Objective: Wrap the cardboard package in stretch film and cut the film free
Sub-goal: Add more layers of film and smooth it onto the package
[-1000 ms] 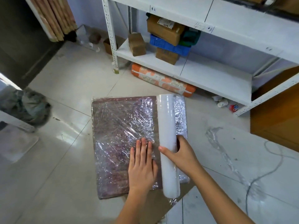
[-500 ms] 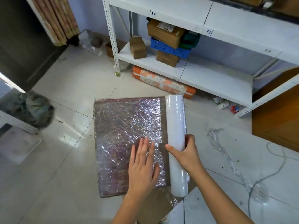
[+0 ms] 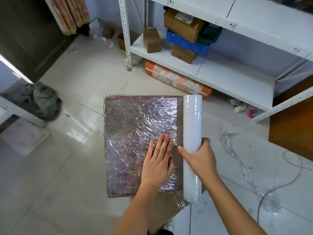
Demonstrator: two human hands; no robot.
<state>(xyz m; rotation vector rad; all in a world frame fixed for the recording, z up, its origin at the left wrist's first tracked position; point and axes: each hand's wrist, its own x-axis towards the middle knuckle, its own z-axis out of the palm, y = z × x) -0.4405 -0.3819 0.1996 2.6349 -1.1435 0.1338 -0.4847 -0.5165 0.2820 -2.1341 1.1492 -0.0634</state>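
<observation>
Two hands work here. The left hand point(image 3: 158, 162) lies flat with its fingers straight and close together, palm down on the film-covered top of the one cardboard package point(image 3: 135, 133), holding nothing. The right hand point(image 3: 200, 158) curls round the single roll of stretch film point(image 3: 193, 126): its thumb points left across the front of the roll and its other fingers wrap over the right side, their tips out of sight behind it.

The package lies flat on the tiled floor point(image 3: 76, 167), and both hands sit at its near right part. The roll lies along the package's right edge, its far end level with the package's far corner and its near end reaching past the near edge. A band of smooth film runs between the roll and the wrinkled wrapped surface; the left fingertips touch just left of that band.

Under the near edge a brown cardboard sheet point(image 3: 162, 211) shows, partly hidden by the left forearm.

On the floor to the right lie one crumpled strip of loose film point(image 3: 237, 155) and one thin cable point(image 3: 277, 185), both cut off lower down. Behind stands one white shelf unit point(image 3: 233, 77) with three brown boxes and one blue crate point(image 3: 184, 42); an orange patterned roll point(image 3: 176, 78) lies under it. What the small items beside the shelf's right leg are is hard to make out
</observation>
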